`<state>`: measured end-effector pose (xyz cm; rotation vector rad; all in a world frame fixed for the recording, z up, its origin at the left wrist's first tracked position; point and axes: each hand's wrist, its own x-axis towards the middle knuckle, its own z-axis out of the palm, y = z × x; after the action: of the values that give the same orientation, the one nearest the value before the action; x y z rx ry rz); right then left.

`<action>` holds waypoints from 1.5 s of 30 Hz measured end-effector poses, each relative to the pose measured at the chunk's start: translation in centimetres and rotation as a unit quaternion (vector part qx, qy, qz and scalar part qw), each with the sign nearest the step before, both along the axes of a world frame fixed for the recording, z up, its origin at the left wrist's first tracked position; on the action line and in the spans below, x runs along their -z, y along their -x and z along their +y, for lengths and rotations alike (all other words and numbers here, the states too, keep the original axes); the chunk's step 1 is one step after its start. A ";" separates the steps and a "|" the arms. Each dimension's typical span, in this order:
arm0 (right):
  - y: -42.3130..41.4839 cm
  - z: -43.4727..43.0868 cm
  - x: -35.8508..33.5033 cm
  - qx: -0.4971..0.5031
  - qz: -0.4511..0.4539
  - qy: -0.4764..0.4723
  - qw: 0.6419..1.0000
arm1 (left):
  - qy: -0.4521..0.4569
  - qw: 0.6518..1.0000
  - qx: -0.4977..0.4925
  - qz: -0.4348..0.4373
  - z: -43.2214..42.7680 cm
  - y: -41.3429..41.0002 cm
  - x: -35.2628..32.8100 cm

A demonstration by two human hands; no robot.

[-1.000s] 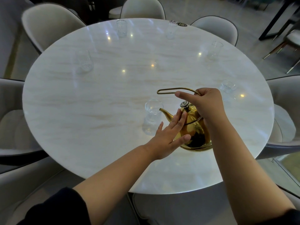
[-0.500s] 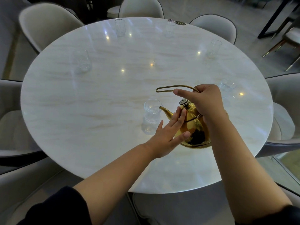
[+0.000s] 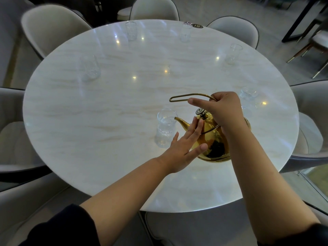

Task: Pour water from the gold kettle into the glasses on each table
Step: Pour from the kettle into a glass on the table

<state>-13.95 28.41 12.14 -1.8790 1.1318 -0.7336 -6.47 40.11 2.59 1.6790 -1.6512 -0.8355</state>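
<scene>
Standing by the round table (image 3: 99, 125) and taking the person's edge as six o'clock, I see the gold kettle (image 3: 212, 139) held off the marble at about five o'clock, tipped toward nine. Its spout (image 3: 182, 123) reaches to the rim of the nearest glass (image 3: 166, 126), which stands just short of the table's centre.

The right hand (image 3: 226, 110) is curled round the wire handle (image 3: 188, 95), its forefinger stretched out toward nine. The left hand (image 3: 182, 151) lies flat against the kettle's belly, fingers straight and slightly spread, fingertips close under the lid knob (image 3: 199, 111).

Over the last second very little has shifted. Both hands keep the same hold, the spout stays at that same rim, and the kettle seems to have leaned only a shade further over. I take that to mean a slow, steady pour into this one glass, not a move to the next. I cannot make out a stream (the glass and water are both too clear), though the glass looks partly filled.

Five more glasses wait round the far side: one at ten o'clock (image 3: 88, 69), one at eleven (image 3: 131, 31), one at one (image 3: 185, 32), one at two (image 3: 233, 54) and one at three (image 3: 248, 98). Whether any holds water I cannot tell, so the round may be barely begun.
</scene>
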 end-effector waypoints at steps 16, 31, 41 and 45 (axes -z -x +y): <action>-0.1 -0.2 -0.1 -0.002 0.009 0.005 1.000 | 0.000 1.000 0.000 0.004 -0.2 0.0 -0.1; 0.1 -0.2 0.2 0.002 -0.007 0.013 1.000 | 0.000 1.000 0.002 -0.003 -0.3 -0.1 0.0; 2.4 0.7 1.4 0.044 -0.131 -0.072 0.988 | -0.009 0.998 0.022 -0.059 -0.2 -0.1 0.0; 3.5 1.1 2.2 0.067 -0.183 -0.150 0.969 | -0.030 0.992 0.051 -0.115 -0.2 -0.6 -0.4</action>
<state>-17.48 29.47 9.96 -1.3591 1.0680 -0.8880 -5.84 39.93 3.01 1.8001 -1.8974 -0.7696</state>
